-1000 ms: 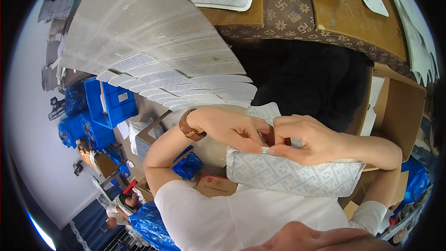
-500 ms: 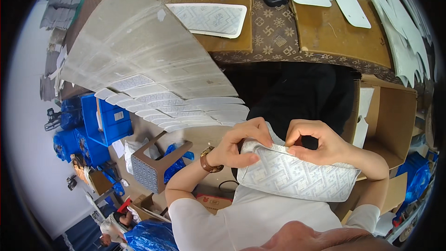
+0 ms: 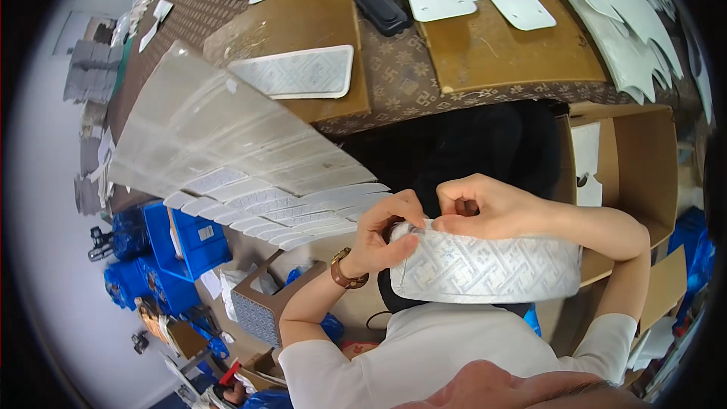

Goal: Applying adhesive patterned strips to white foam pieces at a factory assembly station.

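Closest in, at lower centre of the frame, two hands are holding one white patterned panel (image 3: 488,269). The left hand (image 3: 379,238) is gripping its left end, thumb pressing its face. The right hand (image 3: 485,208) is pinching its top edge, fingers (image 3: 454,221) closed together. Farther off, one fanned stack of similar panels (image 3: 227,151) is lying upper left, and one more panel (image 3: 295,72) is resting on a brown board (image 3: 318,23).

Fanned white panels (image 3: 250,182), cardboard box (image 3: 636,174), blue crates (image 3: 182,238).
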{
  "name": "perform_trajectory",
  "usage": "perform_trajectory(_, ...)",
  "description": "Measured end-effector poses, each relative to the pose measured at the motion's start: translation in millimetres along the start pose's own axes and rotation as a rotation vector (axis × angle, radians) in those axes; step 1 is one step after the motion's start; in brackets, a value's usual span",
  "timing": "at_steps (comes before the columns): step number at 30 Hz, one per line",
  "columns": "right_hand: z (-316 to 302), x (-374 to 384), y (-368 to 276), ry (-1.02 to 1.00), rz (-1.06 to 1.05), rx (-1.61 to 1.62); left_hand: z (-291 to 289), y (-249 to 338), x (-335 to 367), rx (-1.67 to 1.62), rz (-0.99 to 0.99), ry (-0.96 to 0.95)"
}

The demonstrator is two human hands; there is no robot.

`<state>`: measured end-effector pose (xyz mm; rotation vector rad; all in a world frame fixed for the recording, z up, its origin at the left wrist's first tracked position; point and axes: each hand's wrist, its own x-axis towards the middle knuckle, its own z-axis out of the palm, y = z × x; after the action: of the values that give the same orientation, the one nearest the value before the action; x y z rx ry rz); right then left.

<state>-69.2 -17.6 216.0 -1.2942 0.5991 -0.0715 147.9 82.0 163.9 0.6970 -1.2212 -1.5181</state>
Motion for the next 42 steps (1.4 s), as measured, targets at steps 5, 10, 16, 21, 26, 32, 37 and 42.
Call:
perform_trajectory(5,-36,-49,31,0.053,0.116,-0.001,2,0,6,0.072,-0.076,0.047)
perform_trajectory(10,-59,-136,60,0.501,0.004,-0.037,-6,3,15,0.105,-0.007,0.124)
perform_trajectory(16,14,-162,101,0.982,-0.261,0.444,1,55,46,0.160,-0.324,-0.182)
perform_trajectory(21,36,-142,107,1.078,-0.426,0.298,39,17,116,0.222,-0.651,-0.519)
perform_trajectory(26,48,-161,121,1.031,-0.412,0.224,101,-31,141,0.109,-0.549,-0.627)
perform_trajectory(32,56,-169,120,1.022,-0.277,0.419,116,-36,127,-0.068,-0.785,-0.633)
perform_trajectory(37,57,-132,124,1.095,-0.615,0.441,110,-20,131,-0.048,-0.779,-0.539)
perform_trajectory(42,52,-115,113,1.088,-0.671,0.440,95,-18,115,-0.038,-0.678,-0.503)
